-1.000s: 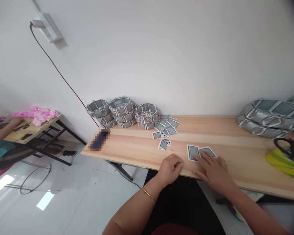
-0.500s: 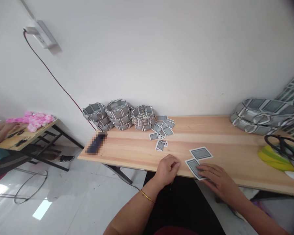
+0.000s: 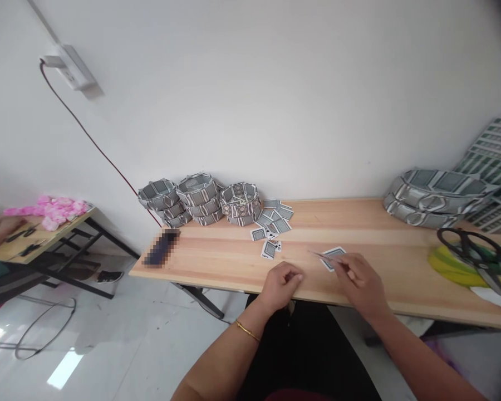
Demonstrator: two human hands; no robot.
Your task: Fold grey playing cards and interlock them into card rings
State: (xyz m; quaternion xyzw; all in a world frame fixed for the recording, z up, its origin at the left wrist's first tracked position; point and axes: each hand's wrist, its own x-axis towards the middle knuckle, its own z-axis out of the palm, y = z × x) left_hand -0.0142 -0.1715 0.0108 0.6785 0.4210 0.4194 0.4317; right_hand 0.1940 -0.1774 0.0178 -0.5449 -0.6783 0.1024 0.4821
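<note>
My right hand pinches a playing card, raised off the wooden table and seen almost edge-on. Behind and below it, another playing card lies back side up, partly covered by my fingers. My left hand rests at the table's front edge, curled into a loose fist with nothing visible in it. Beyond that hand, small folded cards lie on the wood. A loose pile of grey-backed cards is spread farther back, beside a ring-shaped basket of folded cards.
Stacked card rings stand along the wall at left, and larger ones at right. Black-handled scissors lie over a yellow roll. A blurred dark object is near the left end. Another person's hand is at a side table.
My right hand has lifted one of the two cards from the table and tipped it edge-on. My left hand has stayed at the table's edge. The view has shifted slightly to the right.
</note>
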